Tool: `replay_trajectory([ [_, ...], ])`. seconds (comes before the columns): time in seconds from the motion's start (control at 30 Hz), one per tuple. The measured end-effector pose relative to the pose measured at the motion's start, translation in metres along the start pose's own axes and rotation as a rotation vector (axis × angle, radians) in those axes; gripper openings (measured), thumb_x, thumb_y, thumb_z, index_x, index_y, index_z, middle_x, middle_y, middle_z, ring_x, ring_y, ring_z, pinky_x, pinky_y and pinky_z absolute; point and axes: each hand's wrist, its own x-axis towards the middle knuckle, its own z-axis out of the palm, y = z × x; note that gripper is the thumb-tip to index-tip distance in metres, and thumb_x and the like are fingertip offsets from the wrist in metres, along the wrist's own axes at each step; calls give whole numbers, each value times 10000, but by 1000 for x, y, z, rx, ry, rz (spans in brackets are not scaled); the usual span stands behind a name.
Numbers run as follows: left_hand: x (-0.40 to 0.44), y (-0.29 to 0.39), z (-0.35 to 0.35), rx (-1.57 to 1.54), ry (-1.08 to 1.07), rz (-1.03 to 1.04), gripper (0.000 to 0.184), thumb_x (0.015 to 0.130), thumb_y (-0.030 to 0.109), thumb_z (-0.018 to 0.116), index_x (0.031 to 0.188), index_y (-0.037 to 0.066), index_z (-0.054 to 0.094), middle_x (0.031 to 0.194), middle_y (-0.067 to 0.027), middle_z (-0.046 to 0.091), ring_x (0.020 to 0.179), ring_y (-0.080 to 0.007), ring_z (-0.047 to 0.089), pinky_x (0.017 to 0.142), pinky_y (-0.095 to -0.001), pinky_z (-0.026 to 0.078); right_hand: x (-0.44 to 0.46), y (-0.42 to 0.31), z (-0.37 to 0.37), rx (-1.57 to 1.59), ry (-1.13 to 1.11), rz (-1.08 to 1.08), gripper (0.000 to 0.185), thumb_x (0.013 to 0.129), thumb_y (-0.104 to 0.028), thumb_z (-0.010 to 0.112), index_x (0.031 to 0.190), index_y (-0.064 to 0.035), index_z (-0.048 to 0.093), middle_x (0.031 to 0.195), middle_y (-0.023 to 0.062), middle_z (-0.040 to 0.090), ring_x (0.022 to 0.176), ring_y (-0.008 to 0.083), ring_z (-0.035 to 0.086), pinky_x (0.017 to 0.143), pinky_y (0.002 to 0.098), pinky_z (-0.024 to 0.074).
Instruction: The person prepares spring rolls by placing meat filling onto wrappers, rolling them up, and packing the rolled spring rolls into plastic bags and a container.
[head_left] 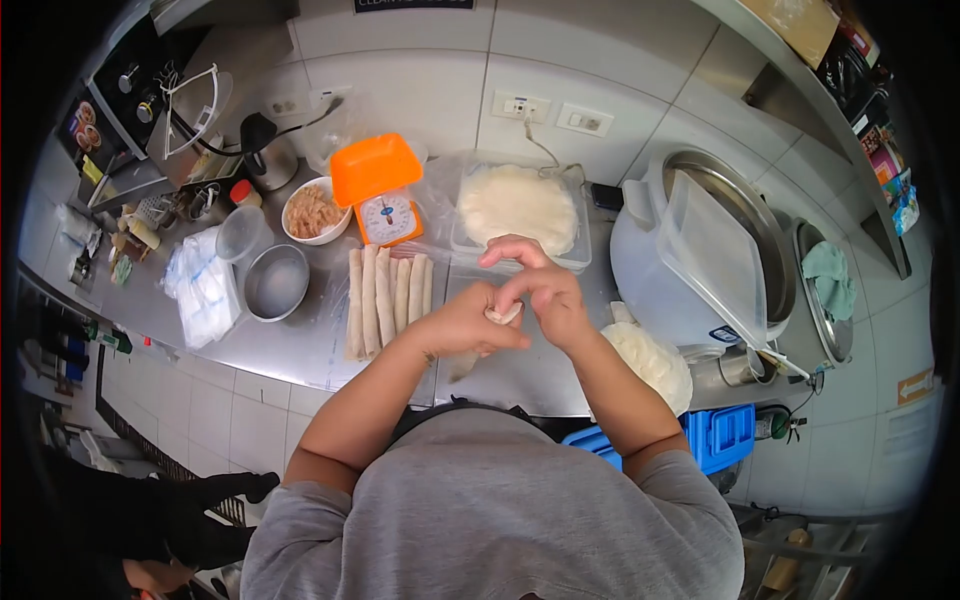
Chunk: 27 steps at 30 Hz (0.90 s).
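My left hand (460, 322) is closed around a pale rolled wrapper (503, 314), whose whitish end pokes up from the fist. Another pale bit hangs below the fist. Bent over that end is my right hand (550, 298), its fingers apart and one fingertip touching or almost touching the roll. To the left of my hands, several long pale rolls (385, 295) lie side by side on the steel counter (320, 345). Beyond my hands sits a clear plastic container (470, 245) with a stack of round white wrappers (517, 208).
Behind the rolls stand an orange kitchen scale (388, 215) and a white bowl of pinkish filling (315, 212). A metal bowl (277, 283) and plastic bags (203, 285) are leftward. At right are a large plastic tub (640, 250) and a white bundle (650, 365). Another person's dark-clothed leg (205, 490) shows lower left.
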Motion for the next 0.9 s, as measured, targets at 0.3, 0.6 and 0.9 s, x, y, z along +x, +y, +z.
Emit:
replay_trajectory([
  [0.3,-7,-7,2,-136,41,88,193,740,56,758,676,53,576,595,16,534,490,-46,466,440,-213,323,8,-26,2,-443,-38,-207,412,847,-517,625,818,-115,715,1252,161,555,1225,374,446,1031,475,329],
  [0.6,-11,6,7,-59,204,271,135,768,58,726,713,58,603,649,32,569,590,-26,502,506,-210,377,-6,-19,14,-234,219,-129,486,872,-551,569,861,-94,734,1243,164,570,1235,363,434,1040,474,315],
  [0.9,4,-24,10,-4,117,393,90,808,112,700,799,23,687,716,-11,633,656,-64,574,542,-211,434,21,-43,-4,-581,-256,-258,561,838,-630,566,811,-90,714,1181,179,627,1228,376,458,1017,488,338],
])
